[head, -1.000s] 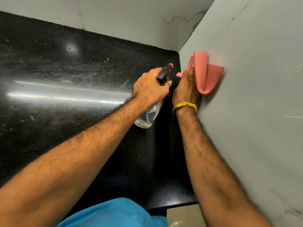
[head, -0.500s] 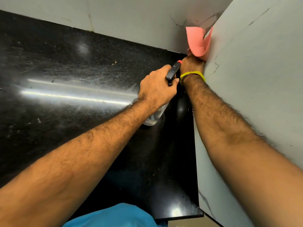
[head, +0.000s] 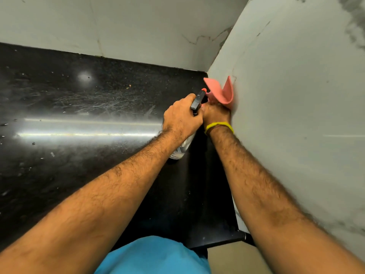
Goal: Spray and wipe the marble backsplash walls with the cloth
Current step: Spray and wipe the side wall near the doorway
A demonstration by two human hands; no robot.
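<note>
Wiping step: right hand (head: 215, 113) grips pink cloth (head: 223, 91) against the right marble wall (head: 286, 115). Left hand (head: 181, 119) beside it grips the spray bottle (head: 182, 148). Next stroke probably needs firm pressure, cloth kept flat.

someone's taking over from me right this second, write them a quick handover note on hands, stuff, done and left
Left hand: grips the spray bottle by its trigger head, above the black counter.
Right hand: holds the pink cloth against the right marble wall, low down near the corner.
Done: cannot tell how much wall has been wiped; no wet patches are plain to see.
Left: carry on wiping the right wall, then spray and wipe the back wall.
</note>
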